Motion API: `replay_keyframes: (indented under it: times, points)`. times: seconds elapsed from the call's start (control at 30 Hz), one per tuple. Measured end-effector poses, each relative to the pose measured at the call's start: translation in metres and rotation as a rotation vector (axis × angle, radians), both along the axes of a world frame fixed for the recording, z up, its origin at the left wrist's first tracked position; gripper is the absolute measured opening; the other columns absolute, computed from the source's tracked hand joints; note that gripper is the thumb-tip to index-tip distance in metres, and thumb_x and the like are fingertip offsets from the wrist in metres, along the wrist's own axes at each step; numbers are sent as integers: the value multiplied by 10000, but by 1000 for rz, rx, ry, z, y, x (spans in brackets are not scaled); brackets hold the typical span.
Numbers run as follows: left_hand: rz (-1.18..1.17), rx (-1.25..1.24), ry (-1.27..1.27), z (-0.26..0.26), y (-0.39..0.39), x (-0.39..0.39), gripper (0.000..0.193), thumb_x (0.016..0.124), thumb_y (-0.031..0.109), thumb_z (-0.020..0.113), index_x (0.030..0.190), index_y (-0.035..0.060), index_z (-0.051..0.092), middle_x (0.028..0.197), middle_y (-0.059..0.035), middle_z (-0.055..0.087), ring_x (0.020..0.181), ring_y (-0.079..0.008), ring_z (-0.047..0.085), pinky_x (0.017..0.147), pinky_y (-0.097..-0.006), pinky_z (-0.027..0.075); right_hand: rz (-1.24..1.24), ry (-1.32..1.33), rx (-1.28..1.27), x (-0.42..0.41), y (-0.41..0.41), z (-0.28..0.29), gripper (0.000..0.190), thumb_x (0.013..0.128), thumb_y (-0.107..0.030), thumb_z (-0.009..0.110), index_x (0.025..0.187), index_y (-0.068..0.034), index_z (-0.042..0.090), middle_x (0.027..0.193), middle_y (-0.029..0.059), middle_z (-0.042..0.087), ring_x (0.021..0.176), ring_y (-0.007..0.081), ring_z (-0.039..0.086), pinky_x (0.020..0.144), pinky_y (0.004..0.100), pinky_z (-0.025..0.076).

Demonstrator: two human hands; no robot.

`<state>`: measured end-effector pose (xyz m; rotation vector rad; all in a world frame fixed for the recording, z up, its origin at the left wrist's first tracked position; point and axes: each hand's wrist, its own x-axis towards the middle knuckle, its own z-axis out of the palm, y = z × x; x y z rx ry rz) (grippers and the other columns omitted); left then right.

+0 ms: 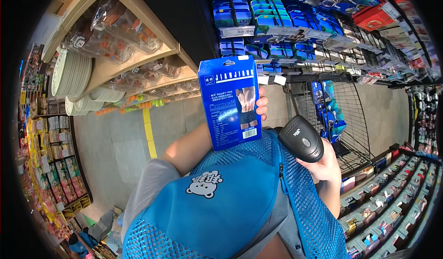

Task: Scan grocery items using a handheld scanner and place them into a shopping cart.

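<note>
My left hand (262,104) holds a blue underwear box (226,120) upright in front of my chest. The forearm passes behind the box and the fingertips curl around its right edge. A barcode, small print and a picture of a torso in dark briefs are on the face turned to me. In my right hand (324,163) is a black handheld barcode scanner (301,139), its rounded head a little right of the box and apart from it. A blue mesh vest (221,203) with a white bear print covers my front.
A black wire shopping cart (354,120) with blue and teal boxes (328,103) stands at the right. Shelves of boxed underwear (270,13) rise ahead. Left, a wooden shelf (138,61) bears stacked white plates (71,73). Another person (83,241) is at lower left.
</note>
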<state>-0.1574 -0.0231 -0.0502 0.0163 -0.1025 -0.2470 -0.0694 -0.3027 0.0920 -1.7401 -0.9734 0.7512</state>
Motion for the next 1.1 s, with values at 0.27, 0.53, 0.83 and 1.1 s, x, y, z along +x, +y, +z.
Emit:
replay_keyframes:
  times: [0.27, 0.53, 0.83, 1.1]
  points:
    - [71, -71, -142, -13, -3, 3, 527, 1020, 418, 593, 1379, 34, 549, 1122, -92, 582, 1050, -239, 588, 1075, -432, 482, -74, 579, 129, 6, -14, -28, 246, 939, -161, 770, 1051, 31, 664, 775, 59, 658, 638, 118, 607, 582, 280, 486]
    - [41, 13, -63, -11, -8, 18, 607, 938, 481, 721, 1337, 60, 539, 1075, -62, 547, 1047, -218, 560, 1040, -438, 452, -115, 849, 311, 15, -26, -48, 495, 914, -227, 736, 1253, 100, 582, 693, 128, 606, 576, 195, 577, 543, 322, 456]
    - [294, 528, -56, -12, 21, 46, 813, 992, 586, 593, 1528, -4, 435, 1156, -151, 650, 1058, -275, 664, 1070, -499, 518, -55, 682, 282, 32, -31, -36, 387, 927, -139, 749, 1232, 63, 623, 821, 93, 654, 630, 164, 606, 590, 298, 469]
    - [635, 948, 250, -57, 68, 37, 326, 1101, 248, 560, 1378, 81, 520, 1223, -66, 662, 1130, -183, 641, 1034, -405, 524, -258, 676, 282, 40, -46, -44, 516, 883, -261, 787, 1258, 48, 612, 894, 128, 653, 678, 201, 626, 620, 332, 503]
